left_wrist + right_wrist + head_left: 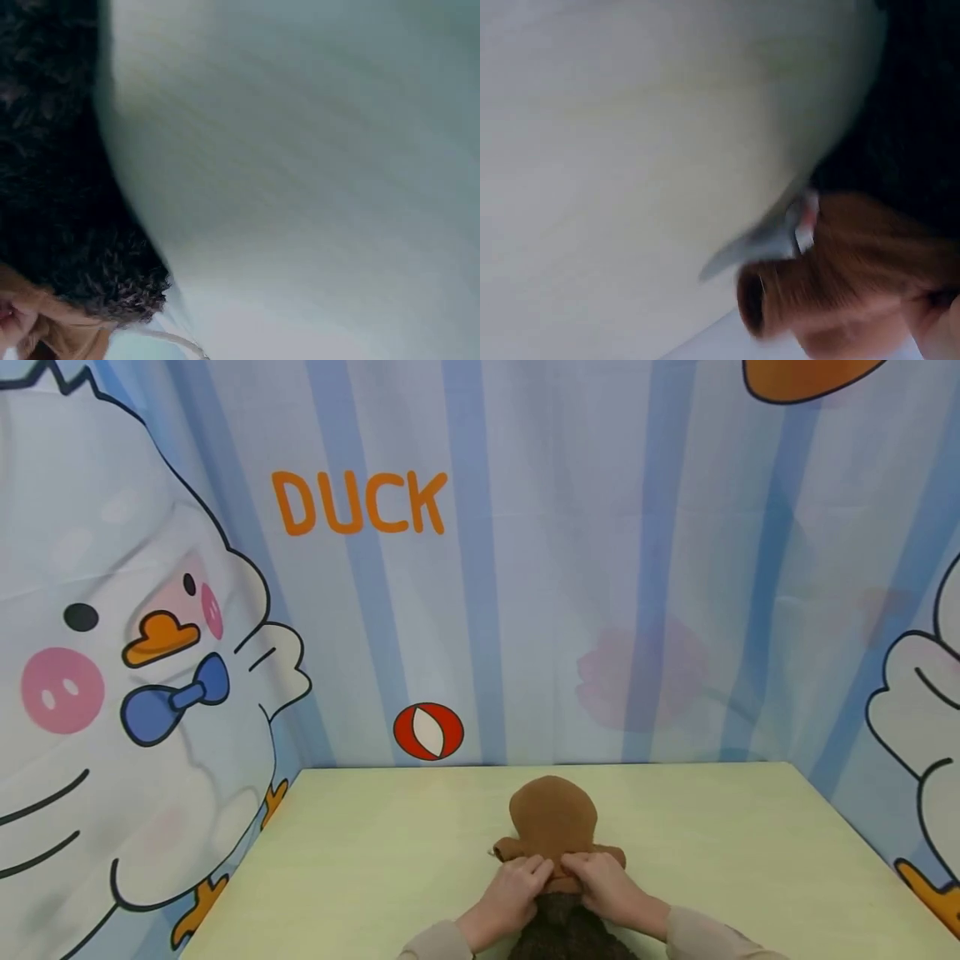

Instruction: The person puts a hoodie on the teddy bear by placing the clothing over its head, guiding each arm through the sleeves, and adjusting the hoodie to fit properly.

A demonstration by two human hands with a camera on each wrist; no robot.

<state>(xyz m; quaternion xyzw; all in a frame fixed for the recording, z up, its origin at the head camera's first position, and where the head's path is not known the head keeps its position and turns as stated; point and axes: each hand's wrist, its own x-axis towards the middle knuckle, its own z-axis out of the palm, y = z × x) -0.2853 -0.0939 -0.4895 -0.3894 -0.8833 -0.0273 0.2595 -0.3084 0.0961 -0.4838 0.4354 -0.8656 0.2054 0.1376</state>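
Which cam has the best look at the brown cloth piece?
Head: the brown cloth piece shows its rounded far end and both side stubs, though left hand and right hand cover part. Right wrist: close but blurred, one open tubular stub. Left wrist: only a bit, lower-left corner.

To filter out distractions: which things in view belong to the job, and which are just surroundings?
In the job:
brown fabric piece, gripped by left hand and right hand
dark fuzzy piece

Just surroundings:
pale table
duck-print curtain
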